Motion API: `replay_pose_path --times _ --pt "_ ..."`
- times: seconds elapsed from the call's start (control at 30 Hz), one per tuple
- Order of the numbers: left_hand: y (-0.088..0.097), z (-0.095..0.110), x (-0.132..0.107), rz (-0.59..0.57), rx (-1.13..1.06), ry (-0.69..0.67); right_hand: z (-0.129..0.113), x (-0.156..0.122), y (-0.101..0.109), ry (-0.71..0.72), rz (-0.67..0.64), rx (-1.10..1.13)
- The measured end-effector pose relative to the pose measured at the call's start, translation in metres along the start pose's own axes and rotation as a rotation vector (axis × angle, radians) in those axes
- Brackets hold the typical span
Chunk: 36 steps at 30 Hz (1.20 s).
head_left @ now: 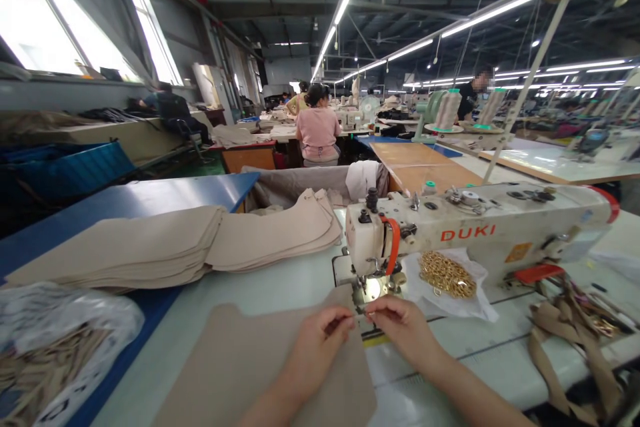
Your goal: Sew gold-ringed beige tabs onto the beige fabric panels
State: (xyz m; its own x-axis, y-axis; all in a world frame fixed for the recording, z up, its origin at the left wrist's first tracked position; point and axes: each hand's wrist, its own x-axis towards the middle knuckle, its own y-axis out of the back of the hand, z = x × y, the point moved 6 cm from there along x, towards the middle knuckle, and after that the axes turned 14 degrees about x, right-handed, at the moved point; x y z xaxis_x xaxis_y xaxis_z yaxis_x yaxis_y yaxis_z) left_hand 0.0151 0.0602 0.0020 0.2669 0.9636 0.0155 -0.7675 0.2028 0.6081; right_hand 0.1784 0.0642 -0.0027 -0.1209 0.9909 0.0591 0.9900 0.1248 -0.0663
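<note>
A beige fabric panel (260,353) lies flat on the pale sewing table, its upper corner close to the needle area of the white sewing machine (470,220). Over the panel's right part rests my left hand (320,343), thumb and fingers pinched together. My right hand (403,327) is just right of it, also in a pinch in front of the lit presser foot (373,288). Whatever sits between either set of fingertips is too small to make out. Gold metal rings (447,275) fill a white cloth (483,307) beyond my right hand.
Two stacks of cut beige panels (115,247) lie at the left back. A clear plastic bag (105,320) of beige strips stands at the near left. Beige straps (565,340) hang on the right. A person in pink (317,127) sits ahead, facing away.
</note>
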Motion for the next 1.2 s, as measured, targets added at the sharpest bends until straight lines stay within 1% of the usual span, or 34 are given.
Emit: replay_pose_path --times 0.07,0.17,0.23,0.3,0.37,0.47,0.63,0.73,0.8,0.93,1.03,1.13,1.2 --pt "-0.001 0.0 0.0 -0.011 -0.013 0.008 -0.009 -0.002 -0.004 0.09 -0.036 -0.185" --pt "-0.002 0.001 -0.001 -0.024 -0.014 0.011 -0.022 -0.005 -0.013 0.205 -0.132 -0.418" --pt "-0.002 0.004 -0.001 -0.033 -0.002 -0.005 -0.027 -0.006 -0.018 0.233 -0.171 -0.509" --pt "-0.002 0.007 -0.001 -0.041 0.016 -0.024 -0.029 -0.006 -0.02 0.232 -0.168 -0.551" --pt "-0.002 0.009 -0.002 -0.05 0.034 -0.03 -0.028 -0.004 -0.02 0.228 -0.147 -0.534" --pt "-0.001 0.01 -0.002 -0.059 0.038 -0.03 -0.023 -0.001 -0.018 0.196 -0.135 -0.403" --pt "-0.003 0.006 -0.001 -0.076 0.027 -0.027 -0.003 0.003 -0.012 -0.009 -0.122 -0.162" --pt "-0.004 0.003 -0.001 -0.074 0.003 -0.02 0.001 0.003 -0.013 -0.054 -0.137 -0.05" --pt "-0.004 0.001 0.0 -0.07 -0.016 -0.008 -0.003 0.002 -0.013 -0.018 -0.145 -0.071" --pt "-0.002 -0.002 0.0 -0.047 -0.038 0.029 -0.02 -0.003 -0.014 0.082 -0.161 -0.231" --pt "-0.002 -0.004 0.001 -0.038 -0.063 0.041 -0.029 -0.004 -0.015 0.123 -0.16 -0.309" --pt "-0.001 -0.004 0.001 -0.029 -0.074 0.048 -0.028 -0.002 -0.014 0.106 -0.133 -0.288" --pt "0.001 -0.002 0.001 -0.016 -0.077 0.055 -0.023 0.0 -0.011 0.065 -0.109 -0.205"
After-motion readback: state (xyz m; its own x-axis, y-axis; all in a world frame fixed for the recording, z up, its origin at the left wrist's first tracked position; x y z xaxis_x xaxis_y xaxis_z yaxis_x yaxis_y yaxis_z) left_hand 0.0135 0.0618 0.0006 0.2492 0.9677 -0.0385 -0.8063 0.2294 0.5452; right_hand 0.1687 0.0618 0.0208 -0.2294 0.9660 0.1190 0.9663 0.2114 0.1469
